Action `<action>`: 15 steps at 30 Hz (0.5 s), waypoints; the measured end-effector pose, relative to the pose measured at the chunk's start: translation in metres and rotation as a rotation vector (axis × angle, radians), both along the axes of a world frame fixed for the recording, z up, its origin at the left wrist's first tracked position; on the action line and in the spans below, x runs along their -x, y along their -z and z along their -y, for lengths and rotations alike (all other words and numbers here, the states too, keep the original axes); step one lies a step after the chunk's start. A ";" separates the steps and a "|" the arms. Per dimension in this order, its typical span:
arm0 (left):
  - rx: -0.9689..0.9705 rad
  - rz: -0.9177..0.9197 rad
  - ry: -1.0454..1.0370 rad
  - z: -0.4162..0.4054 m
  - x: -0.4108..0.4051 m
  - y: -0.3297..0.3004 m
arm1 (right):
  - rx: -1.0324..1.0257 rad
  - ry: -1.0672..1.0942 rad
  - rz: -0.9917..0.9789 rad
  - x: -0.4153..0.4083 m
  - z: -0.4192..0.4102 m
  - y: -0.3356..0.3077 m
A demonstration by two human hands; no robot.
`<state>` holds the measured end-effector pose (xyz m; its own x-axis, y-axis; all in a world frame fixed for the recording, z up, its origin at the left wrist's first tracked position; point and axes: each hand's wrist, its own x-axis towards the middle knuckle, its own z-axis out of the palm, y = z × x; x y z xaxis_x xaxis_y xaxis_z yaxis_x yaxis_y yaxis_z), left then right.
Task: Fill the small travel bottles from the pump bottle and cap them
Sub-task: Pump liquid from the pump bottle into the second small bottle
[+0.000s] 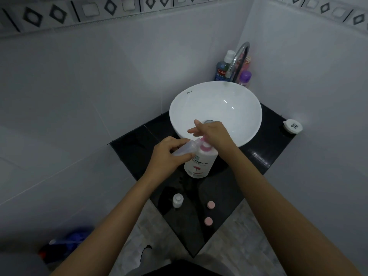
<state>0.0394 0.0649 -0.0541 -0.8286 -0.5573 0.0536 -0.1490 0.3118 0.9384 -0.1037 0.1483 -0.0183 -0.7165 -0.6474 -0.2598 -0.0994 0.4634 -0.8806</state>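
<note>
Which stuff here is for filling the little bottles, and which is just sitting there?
For the job: pump bottle, small travel bottle in the left hand, right hand on the pump, second travel bottle, two pink caps.

Just sitting there: mouthwash bottle, purple-capped bottle, faucet, sink, round white container.

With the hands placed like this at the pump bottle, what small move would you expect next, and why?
Probably a press down on the pump head by the right hand, which rests on top of the pump bottle. The left hand holds a clear travel bottle tilted with its mouth at the spout. A second small bottle and two pink caps wait uncapped on the black counter.
</note>
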 end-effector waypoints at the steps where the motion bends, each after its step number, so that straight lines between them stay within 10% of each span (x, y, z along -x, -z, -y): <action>1: -0.001 -0.002 -0.001 0.000 0.000 -0.001 | -0.006 0.006 0.016 0.001 0.000 -0.004; 15: 0.035 0.026 0.006 0.000 0.001 0.008 | 0.005 0.083 0.022 -0.014 -0.002 0.020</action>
